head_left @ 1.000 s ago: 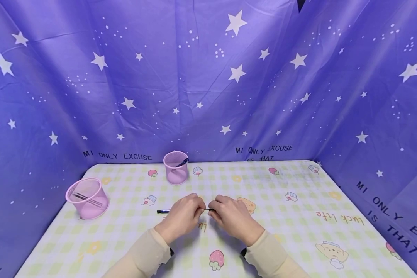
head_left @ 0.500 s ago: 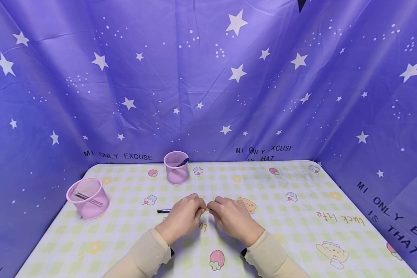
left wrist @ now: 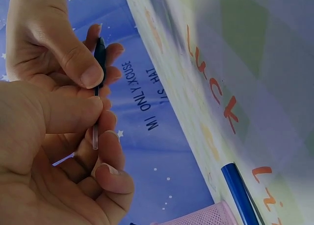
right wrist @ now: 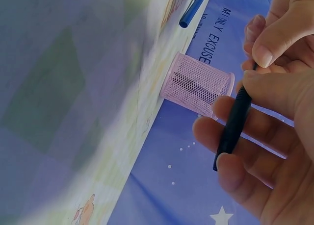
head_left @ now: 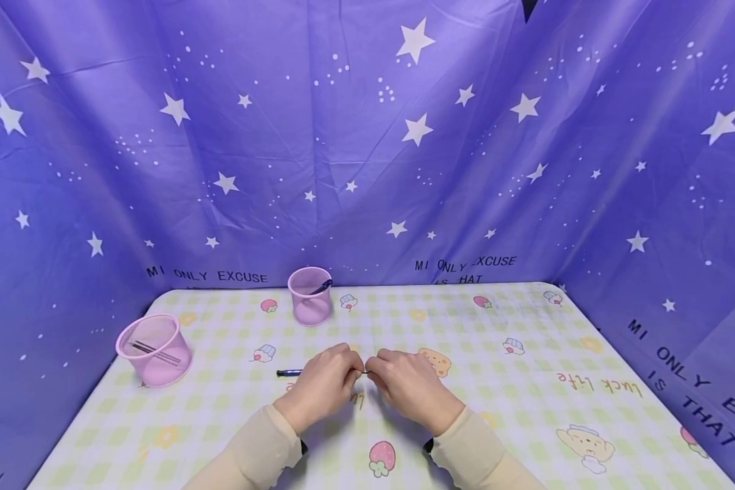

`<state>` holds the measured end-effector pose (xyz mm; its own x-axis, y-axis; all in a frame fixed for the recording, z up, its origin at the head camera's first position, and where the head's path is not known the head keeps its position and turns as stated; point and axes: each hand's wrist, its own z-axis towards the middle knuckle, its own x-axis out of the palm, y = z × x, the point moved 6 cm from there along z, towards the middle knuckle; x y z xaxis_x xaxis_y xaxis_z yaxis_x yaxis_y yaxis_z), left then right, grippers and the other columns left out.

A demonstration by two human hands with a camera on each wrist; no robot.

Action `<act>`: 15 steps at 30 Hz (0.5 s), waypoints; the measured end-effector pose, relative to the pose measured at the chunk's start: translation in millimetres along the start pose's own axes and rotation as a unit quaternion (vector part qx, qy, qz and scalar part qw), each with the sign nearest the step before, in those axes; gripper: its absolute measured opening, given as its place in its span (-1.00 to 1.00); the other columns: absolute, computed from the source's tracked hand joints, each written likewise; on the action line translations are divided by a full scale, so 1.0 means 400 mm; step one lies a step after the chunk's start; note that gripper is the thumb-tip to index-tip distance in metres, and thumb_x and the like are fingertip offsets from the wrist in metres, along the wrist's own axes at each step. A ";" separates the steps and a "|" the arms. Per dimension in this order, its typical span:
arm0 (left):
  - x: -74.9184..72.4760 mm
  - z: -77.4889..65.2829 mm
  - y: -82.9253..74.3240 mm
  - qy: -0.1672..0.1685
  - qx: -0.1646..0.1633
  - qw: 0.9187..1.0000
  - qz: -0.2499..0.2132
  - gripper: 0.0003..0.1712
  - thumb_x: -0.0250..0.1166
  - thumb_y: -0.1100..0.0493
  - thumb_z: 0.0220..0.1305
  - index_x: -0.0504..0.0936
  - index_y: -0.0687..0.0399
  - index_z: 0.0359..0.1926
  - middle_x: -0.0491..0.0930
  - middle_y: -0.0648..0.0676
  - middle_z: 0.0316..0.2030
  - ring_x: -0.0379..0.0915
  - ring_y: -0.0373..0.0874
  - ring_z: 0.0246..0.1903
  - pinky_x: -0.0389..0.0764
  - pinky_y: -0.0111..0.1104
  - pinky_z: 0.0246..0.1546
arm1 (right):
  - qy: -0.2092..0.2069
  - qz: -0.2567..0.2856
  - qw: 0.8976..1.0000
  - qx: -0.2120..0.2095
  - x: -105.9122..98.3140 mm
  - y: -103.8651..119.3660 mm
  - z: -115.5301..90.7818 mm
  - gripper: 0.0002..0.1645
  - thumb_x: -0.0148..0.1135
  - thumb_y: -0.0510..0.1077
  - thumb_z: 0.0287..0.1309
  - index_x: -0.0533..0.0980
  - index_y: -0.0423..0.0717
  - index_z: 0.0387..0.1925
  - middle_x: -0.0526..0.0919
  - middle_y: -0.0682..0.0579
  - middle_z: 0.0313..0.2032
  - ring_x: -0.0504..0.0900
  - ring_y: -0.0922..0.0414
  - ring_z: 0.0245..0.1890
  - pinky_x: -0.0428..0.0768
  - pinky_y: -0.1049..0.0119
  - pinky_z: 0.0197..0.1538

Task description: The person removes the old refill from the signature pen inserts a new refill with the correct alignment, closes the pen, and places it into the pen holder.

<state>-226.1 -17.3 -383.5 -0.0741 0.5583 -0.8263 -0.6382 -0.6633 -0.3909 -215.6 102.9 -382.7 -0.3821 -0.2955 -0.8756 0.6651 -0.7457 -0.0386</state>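
Both hands meet over the middle of the table. My left hand (head_left: 326, 378) pinches a thin, clear pen refill (left wrist: 95, 139) between thumb and fingers. My right hand (head_left: 407, 381) holds the dark front section of a pen (right wrist: 235, 119), its thumb near the end where the refill goes in. In the left wrist view the refill and the front section (left wrist: 99, 61) lie in one line. Left of the left hand, a blue pen barrel (head_left: 289, 373) lies on the tablecloth, partly hidden by that hand in the head view.
A pink mesh pen cup (head_left: 309, 309) holding a dark blue piece stands at the back. Another pink mesh cup (head_left: 162, 367) with several thin dark sticks stands at the left. The checked tablecloth (head_left: 527, 408) reaches a purple star curtain (head_left: 367, 156) behind.
The gap between the two hands has narrowed slightly, with less of the thin refill showing between them. The barrel and cups have stayed put.
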 end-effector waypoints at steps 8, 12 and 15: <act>0.001 0.002 -0.001 0.010 -0.013 1.000 -0.010 -0.92 0.32 0.30 0.13 0.68 0.03 -0.40 0.38 -0.19 -0.53 0.29 -0.35 -0.53 0.40 -0.47 -0.47 | -0.009 -0.009 1.000 -0.007 -0.005 0.004 0.001 -0.93 0.26 -0.14 0.15 0.57 0.13 -0.41 0.48 0.26 -0.51 0.48 0.25 -0.58 0.40 0.37 -0.61; -0.001 0.002 -0.001 0.002 -0.011 1.000 -0.007 -0.92 0.32 0.30 0.12 0.68 0.02 -0.41 0.38 -0.19 -0.54 0.30 -0.35 -0.53 0.41 -0.46 -0.47 | -0.002 -0.010 1.000 0.000 -0.005 0.004 0.001 -0.93 0.24 -0.14 0.17 0.57 0.14 -0.39 0.48 0.25 -0.50 0.48 0.24 -0.58 0.39 0.37 -0.62; -0.003 0.002 -0.001 -0.005 -0.010 1.000 -0.003 -0.91 0.33 0.30 0.11 0.68 0.01 -0.43 0.39 -0.18 -0.54 0.31 -0.35 -0.52 0.42 -0.45 -0.47 | -0.001 -0.006 1.000 0.002 -0.005 0.005 0.001 -0.91 0.24 -0.15 0.17 0.54 0.13 -0.42 0.46 0.25 -0.51 0.47 0.23 -0.59 0.38 0.37 -0.62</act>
<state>-226.2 -17.5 -382.0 -0.0781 0.5680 -0.8193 -0.6236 -0.6690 -0.4044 -213.6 101.8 -381.0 -0.3909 -0.2880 -0.8742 0.6587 -0.7509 -0.0471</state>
